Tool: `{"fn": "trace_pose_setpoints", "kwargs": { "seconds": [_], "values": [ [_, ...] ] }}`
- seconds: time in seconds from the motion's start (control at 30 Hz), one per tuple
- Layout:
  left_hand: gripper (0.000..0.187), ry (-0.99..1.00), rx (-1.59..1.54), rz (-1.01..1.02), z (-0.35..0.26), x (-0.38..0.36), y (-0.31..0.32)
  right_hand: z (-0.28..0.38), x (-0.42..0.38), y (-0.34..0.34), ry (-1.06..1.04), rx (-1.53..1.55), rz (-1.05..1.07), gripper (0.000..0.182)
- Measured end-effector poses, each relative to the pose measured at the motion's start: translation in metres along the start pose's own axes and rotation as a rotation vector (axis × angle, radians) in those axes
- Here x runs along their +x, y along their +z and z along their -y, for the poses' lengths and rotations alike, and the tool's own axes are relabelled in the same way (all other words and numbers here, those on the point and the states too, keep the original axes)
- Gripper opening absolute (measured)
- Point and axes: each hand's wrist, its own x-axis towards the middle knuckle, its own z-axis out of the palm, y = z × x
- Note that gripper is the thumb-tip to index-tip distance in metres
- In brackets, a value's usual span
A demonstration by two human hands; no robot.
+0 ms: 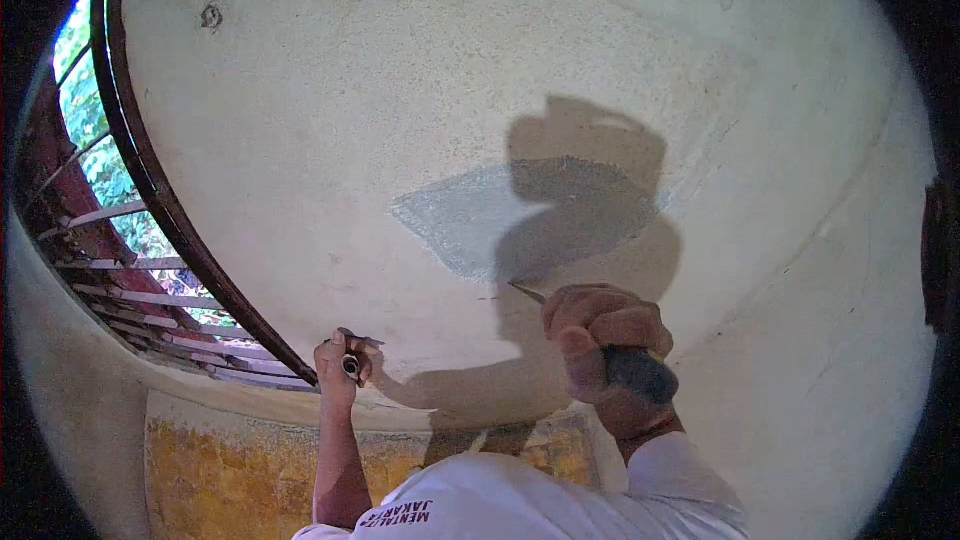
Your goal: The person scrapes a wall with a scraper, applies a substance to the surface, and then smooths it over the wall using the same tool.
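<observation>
My right hand (605, 340) is closed around a tool with a thick dark handle (641, 375). Its thin metal tip (527, 291) points up and left, right at the lower edge of a grey patch (460, 222) on the pale wall (300, 140). Lower on the left, my left hand (340, 370) grips a second tool, whose dark thin blade (362, 338) sticks out to the right and whose round hollow end (351, 365) faces me. Fingers hide most of both tools. A shadow of my head and arm falls across the right part of the patch.
At the left is a barred window (150, 265) with a dark curved frame (165, 195) and green leaves outside. Two small damaged spots, one a hole (211, 16), mark the upper wall. Below runs a worn yellow surface (240, 475), behind my white shirt (490, 500).
</observation>
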Motion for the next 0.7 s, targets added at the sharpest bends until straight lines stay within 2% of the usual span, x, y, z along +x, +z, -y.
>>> {"fn": "trace_pose_setpoints", "kwargs": {
  "seconds": [0.03,0.07,0.1,0.13,0.23,0.3,0.33,0.4,0.53,0.57,0.63,0.7],
  "values": [
    [0.038,0.001,-0.005,0.002,0.001,0.001,0.0,0.0,0.0,-0.002,-0.002,0.0,0.002,0.021],
    [0.038,0.002,-0.004,0.003,0.001,0.001,0.001,0.001,-0.003,-0.005,-0.091,-0.022,0.007,0.021],
    [0.045,0.002,-0.007,-0.008,0.0,0.0,0.004,0.003,-0.004,-0.008,-0.181,-0.045,0.011,0.022],
    [0.051,0.007,-0.01,-0.02,-0.002,0.001,0.006,0.01,-0.004,-0.01,-0.186,-0.045,0.012,0.022],
    [0.052,-0.003,-0.017,0.001,-0.003,0.001,0.007,0.032,0.001,-0.014,-0.275,0.104,0.011,0.023],
    [0.053,-0.001,-0.02,-0.007,-0.001,0.001,0.007,0.033,0.003,-0.018,0.087,-1.063,0.454,0.023],
    [0.053,0.002,-0.024,-0.015,0.0,0.001,0.008,0.024,0.003,-0.015,0.088,-1.065,0.454,0.023],
    [0.053,-0.009,-0.023,-0.031,0.0,0.001,0.01,-0.002,0.002,-0.008,-0.038,-0.075,0.08,0.019],
    [0.054,-0.014,0.05,-0.034,-0.003,0.001,0.012,0.011,-0.002,-0.014,-0.166,0.131,-0.002,0.021],
    [0.054,-0.014,0.05,-0.036,-0.001,0.001,0.009,0.016,-0.003,-0.011,-0.204,0.096,-0.064,0.021],
    [0.04,-0.008,-0.015,0.031,0.004,0.002,0.004,0.014,-0.002,-0.006,-0.242,0.06,-0.124,0.025],
    [0.04,-0.018,-0.009,0.0,0.002,0.002,0.006,-0.01,0.001,-0.001,-0.102,-0.164,0.001,0.028]
  ]
}}
